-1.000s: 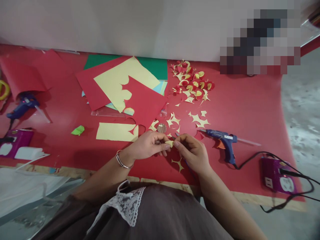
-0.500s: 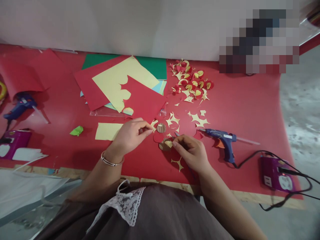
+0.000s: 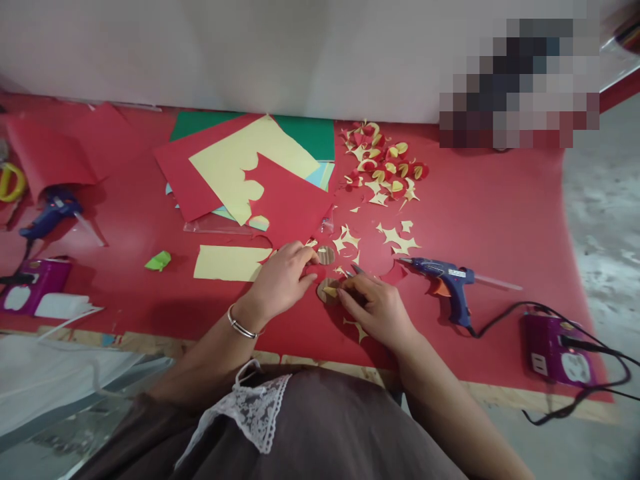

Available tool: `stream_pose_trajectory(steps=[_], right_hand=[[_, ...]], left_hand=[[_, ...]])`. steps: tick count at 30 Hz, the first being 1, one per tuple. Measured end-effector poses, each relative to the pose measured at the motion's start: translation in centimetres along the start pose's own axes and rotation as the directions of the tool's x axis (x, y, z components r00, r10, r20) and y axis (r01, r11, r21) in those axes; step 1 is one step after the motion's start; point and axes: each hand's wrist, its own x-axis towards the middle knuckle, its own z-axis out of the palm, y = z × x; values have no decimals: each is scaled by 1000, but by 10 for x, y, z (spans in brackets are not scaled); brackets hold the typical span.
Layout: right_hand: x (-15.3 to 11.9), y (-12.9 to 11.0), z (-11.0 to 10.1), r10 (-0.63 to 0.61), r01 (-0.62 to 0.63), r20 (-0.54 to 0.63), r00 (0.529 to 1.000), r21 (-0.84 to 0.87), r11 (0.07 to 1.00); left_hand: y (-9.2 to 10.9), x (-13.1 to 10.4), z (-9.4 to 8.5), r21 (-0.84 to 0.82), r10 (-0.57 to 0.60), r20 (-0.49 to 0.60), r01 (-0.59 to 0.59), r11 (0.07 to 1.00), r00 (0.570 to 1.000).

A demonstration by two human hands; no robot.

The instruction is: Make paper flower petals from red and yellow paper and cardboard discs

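Observation:
My left hand (image 3: 285,277) has thumb and fingers closed on the edge of a red paper circle (image 3: 315,272). My right hand (image 3: 377,303) is curled, its thumb and forefinger pinching a small yellow paper piece (image 3: 331,291). That piece lies over a brown wood-grained disc (image 3: 324,299). A second wood-grained disc (image 3: 326,255) rests just beyond the left fingertips. From behind the right fingers pokes a dark pointed tip (image 3: 355,268); the rest of that tool is hidden. Yellow star-shaped scraps (image 3: 356,330) lie around the right hand.
A blue glue gun (image 3: 445,277) lies to the right, wired to a purple power box (image 3: 555,350). Another glue gun (image 3: 53,213) and purple box (image 3: 37,287) are at left. Paper sheets (image 3: 295,193) and red-yellow paper flowers (image 3: 393,160) lie at the back.
My left hand has moved right and slightly down, onto the red circle. The yellow piece in my right hand has shifted slightly left over the disc. The view has moved slightly.

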Motion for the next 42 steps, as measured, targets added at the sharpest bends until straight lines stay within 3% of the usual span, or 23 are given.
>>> stream_pose_trajectory(steps=[9, 15, 19, 23, 26, 31, 38, 42], right_hand=[[-1, -3, -4, 51, -51, -63, 997, -3, 999], [-2, -2, -6, 57, -61, -97, 994, -37, 997], [-2, -6, -7, -16, 10, -160, 987, -40, 999], [-1, -10, -6, -175, 158, -192, 966, -101, 982], [1, -11, -5, -276, 241, -227, 934, -172, 955], [0, -11, -4, -320, 257, -274, 907, -244, 935], [-6, -7, -5, -271, 220, -159, 949, -280, 934], [-6, -8, -5, -277, 228, -150, 949, -281, 932]], left_hand=[[-2, -1, -2, -22, 5, 25, -4, 1000, 1000], [-2, 1, -4, -233, -12, -23, 6, 973, 1000], [3, 1, -6, -526, -81, -65, 35, 850, 995], [8, 1, -3, -797, -118, 45, 107, 595, 992], [12, 2, -1, -865, -118, 119, 161, 475, 986], [18, 3, 3, -899, -75, 170, 186, 397, 983], [18, 2, 17, -901, -154, 89, 146, 408, 984], [17, 1, 21, -913, -183, 78, 144, 382, 980]])
